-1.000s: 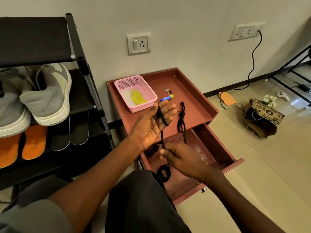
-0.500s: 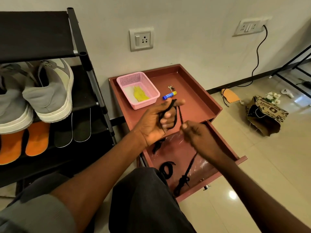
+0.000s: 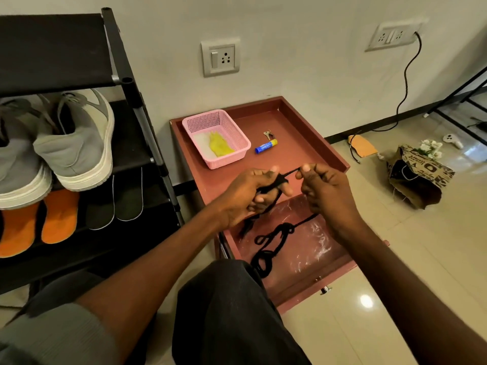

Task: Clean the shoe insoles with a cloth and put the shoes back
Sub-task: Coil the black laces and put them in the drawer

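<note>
Two hands are working a black shoelace (image 3: 274,184) above the open drawer (image 3: 313,259): the left hand (image 3: 253,196) is gripping a bunched length, the right hand (image 3: 324,191) is pinching its end, the tail trailing into the drawer. At nine o'clock, two grey sneakers (image 3: 76,143) are sitting on the shoe rack (image 3: 126,83), one cut off by the frame edge. Two orange insoles (image 3: 60,214) and two dark insoles (image 3: 116,201) are standing below, tops hidden. At twelve o'clock, a yellow cloth (image 3: 220,147) is lying in one pink basket (image 3: 237,133).
</note>
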Demonstrator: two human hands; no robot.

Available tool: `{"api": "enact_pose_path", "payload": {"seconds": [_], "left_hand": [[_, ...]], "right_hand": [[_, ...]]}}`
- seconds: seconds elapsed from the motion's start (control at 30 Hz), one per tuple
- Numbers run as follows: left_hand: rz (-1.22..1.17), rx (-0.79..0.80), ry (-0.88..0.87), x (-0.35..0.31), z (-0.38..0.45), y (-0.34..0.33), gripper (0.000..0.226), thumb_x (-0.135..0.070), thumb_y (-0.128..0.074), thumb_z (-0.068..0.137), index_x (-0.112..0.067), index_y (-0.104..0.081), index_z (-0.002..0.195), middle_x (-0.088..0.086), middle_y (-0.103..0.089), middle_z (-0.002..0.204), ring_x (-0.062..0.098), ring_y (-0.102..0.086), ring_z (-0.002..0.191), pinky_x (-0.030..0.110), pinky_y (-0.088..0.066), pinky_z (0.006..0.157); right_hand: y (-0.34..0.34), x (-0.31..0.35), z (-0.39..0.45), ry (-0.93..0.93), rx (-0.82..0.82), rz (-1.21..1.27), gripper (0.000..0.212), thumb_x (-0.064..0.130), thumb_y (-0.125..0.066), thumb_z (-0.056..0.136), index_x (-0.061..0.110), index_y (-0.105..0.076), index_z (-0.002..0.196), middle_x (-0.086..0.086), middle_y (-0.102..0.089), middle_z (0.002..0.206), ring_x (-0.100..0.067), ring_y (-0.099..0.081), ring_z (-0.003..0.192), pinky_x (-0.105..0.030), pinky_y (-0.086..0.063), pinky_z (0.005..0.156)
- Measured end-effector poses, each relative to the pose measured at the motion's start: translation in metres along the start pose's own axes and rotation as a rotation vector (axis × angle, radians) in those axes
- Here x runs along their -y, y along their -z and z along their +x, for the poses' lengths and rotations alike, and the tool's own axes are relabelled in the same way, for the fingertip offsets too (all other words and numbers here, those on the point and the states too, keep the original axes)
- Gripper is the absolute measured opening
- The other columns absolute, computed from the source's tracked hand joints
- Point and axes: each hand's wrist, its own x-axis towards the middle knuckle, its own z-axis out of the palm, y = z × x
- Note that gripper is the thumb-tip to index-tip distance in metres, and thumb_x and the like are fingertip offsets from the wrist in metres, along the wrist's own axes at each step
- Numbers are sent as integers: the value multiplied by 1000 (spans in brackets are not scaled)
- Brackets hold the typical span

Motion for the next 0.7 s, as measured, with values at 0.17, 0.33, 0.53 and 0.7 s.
{"api": "enact_pose_path", "payload": {"seconds": [0.17, 0.33, 0.53, 0.7], "left_hand": [[-551, 0, -83, -13, 3, -4, 41, -30, -39, 109, 1, -63, 122, -5, -48, 60, 1, -39, 43, 15, -28, 41], [-140, -330, -239, -5, 11, 9, 43, -26, -38, 111, 8, -56, 133, 18, -76, 99, 28, -76, 86, 33, -61, 76], [473, -188, -60, 2, 1, 18, 49, -32, -42, 111, 3, -71, 93, 15, -58, 55, 19, -45, 39, 25, -36, 43], [-232, 12, 4, -19, -1, 8, 52, -42, -38, 109, -5, -66, 85, -1, -38, 45, 6, -27, 31, 18, -22, 34]], "right_hand": [[-22, -39, -15, -25, 241, -331, 36, 33, -45, 110, 19, -66, 85, 13, -56, 61, 2, -48, 54, -22, -40, 57], [-40, -29, -32, 6, 567, -214, 27, 19, -51, 109, 9, -66, 89, 13, -54, 59, 0, -46, 53, -16, -40, 55], [-13, 10, -19, -23, 288, 193, 26, 28, -53, 105, 11, -66, 92, 1, -38, 59, -11, -27, 47, -22, -26, 44], [-3, -12, 1, -46, 47, 45, 30, 35, -56, 107, 11, -69, 95, 1, -43, 62, -14, -38, 49, -26, -36, 48]]}}
